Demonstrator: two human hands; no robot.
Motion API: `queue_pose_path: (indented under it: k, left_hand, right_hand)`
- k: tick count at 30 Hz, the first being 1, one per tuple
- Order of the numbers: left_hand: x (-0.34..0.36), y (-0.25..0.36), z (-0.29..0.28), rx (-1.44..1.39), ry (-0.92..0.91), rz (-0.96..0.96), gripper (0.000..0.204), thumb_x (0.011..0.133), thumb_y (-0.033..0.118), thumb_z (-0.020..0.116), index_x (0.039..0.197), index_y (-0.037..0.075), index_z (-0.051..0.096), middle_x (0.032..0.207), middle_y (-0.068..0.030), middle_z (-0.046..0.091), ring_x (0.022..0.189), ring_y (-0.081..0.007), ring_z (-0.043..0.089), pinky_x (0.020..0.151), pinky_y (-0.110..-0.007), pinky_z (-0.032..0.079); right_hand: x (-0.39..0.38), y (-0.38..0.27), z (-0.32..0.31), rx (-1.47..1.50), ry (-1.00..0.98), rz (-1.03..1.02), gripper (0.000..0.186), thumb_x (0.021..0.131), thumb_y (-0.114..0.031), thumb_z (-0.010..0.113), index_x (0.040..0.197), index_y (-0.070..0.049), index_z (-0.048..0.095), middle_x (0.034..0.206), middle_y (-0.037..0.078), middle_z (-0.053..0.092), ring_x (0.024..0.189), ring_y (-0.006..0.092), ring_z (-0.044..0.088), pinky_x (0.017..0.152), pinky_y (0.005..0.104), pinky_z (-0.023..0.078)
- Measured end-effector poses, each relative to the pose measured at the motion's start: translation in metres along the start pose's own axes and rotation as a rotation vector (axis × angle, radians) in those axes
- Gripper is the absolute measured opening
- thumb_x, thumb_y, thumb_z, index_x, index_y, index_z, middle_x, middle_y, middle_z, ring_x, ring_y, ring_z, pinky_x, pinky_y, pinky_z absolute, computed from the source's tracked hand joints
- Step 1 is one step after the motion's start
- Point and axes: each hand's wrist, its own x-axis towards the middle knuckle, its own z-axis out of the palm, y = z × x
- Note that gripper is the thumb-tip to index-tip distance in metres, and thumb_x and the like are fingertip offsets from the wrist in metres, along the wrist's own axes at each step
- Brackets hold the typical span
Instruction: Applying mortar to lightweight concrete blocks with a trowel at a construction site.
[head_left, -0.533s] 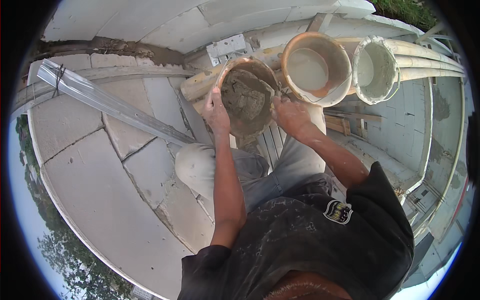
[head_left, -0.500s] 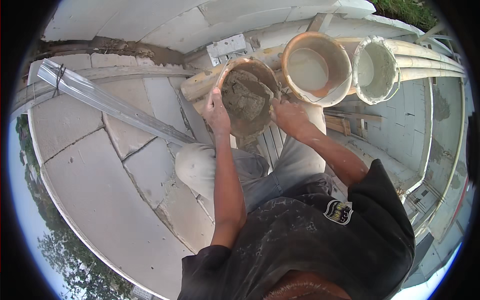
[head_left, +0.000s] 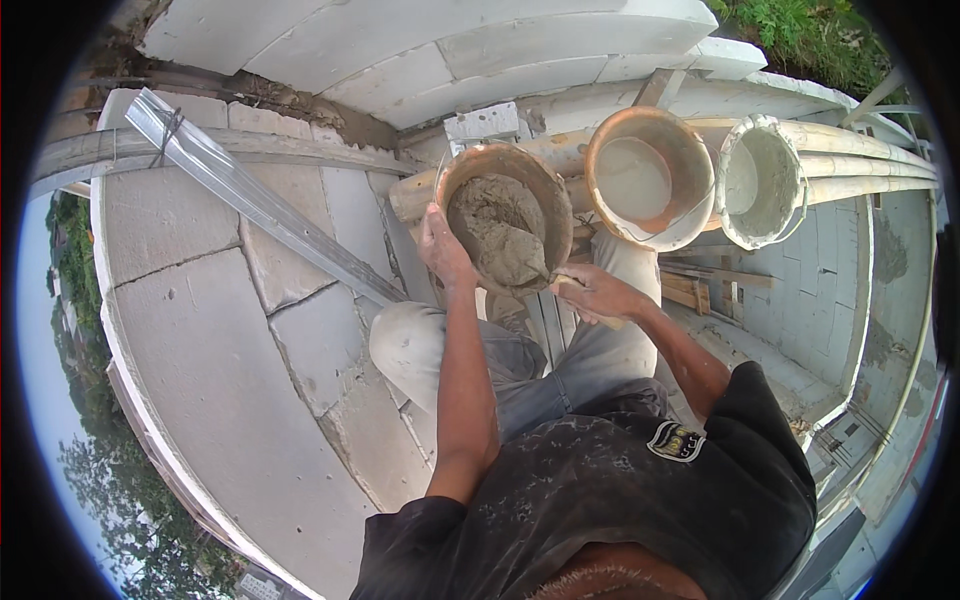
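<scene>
A brown bucket (head_left: 560, 208) stands in front of my knees with grey mortar (head_left: 495, 205) in it. My left hand (head_left: 446, 252) grips its left rim, fingers closed on the wall. In my right hand (head_left: 602, 293), fingers wrapped round the pale handle, is a trowel (head_left: 518, 255). Its mortar-coated blade lies on the mortar near the bucket's near right side, and the handle sticks out past the rim. Where the blade ends and the mortar starts is hard to make out.
To the right stand a second brown bucket (head_left: 690, 215) and a mortar-crusted pale bucket (head_left: 727, 205), both with cloudy liquid. Bamboo poles (head_left: 850, 163) run behind them. Metal channels (head_left: 255, 205) lie across the pale block wall (head_left: 220, 330) on the left.
The trowel blade has come from the middle of the mortar toward the near right rim. My right hand has drawn closer to me and turned. My left hand stays on the bucket; the view has shifted slightly.
</scene>
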Motion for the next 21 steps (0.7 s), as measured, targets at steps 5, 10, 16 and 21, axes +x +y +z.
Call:
queue_pose_path:
  k: [5,10,16,21]
  left_hand:
    - [-0.015,-0.001,-0.012,-0.072,0.148,-0.13,0.045,0.1,0.041,0.049,0.106,-0.001,0.066,0.093,-0.0022,0.06,0.085,-0.0143,0.052,0.078,-0.031,0.044]
    - [-0.015,-0.025,-0.011,-0.084,0.158,-0.133,0.054,0.099,0.044,0.049,0.117,-0.004,0.065,0.102,-0.006,0.064,0.092,-0.0176,0.055,0.089,-0.033,0.042]
    - [-0.021,-0.024,-0.018,-0.087,0.16,-0.136,0.055,0.101,0.042,0.047,0.12,-0.006,0.063,0.107,-0.0068,0.065,0.097,-0.0162,0.056,0.091,-0.031,0.042]
    - [-0.021,-0.024,-0.01,-0.133,0.182,-0.125,0.051,0.102,0.037,0.044,0.124,-0.005,0.061,0.119,-0.0076,0.063,0.107,-0.0157,0.056,0.097,-0.03,0.04]
  right_hand:
    - [-0.006,-0.019,0.027,0.345,0.065,0.022,0.03,0.1,-0.03,0.049,0.11,-0.002,0.054,0.079,0.004,0.056,0.054,0.0106,0.054,0.049,0.0268,0.046]
    - [-0.036,-0.069,0.037,0.666,0.183,-0.151,0.039,0.1,-0.02,0.045,0.134,-0.001,0.046,0.081,0.007,0.056,0.054,0.0139,0.054,0.048,0.0265,0.047]
    - [-0.049,-0.206,0.032,0.667,0.51,-0.834,0.041,0.099,-0.017,0.054,0.134,-0.001,0.038,0.084,0.008,0.058,0.057,0.0121,0.056,0.049,0.0245,0.046]
    - [0.032,-0.365,0.041,0.426,0.837,-1.249,0.043,0.097,-0.016,0.058,0.128,-0.001,0.031,0.088,0.011,0.054,0.062,0.0112,0.055,0.053,0.0251,0.046]
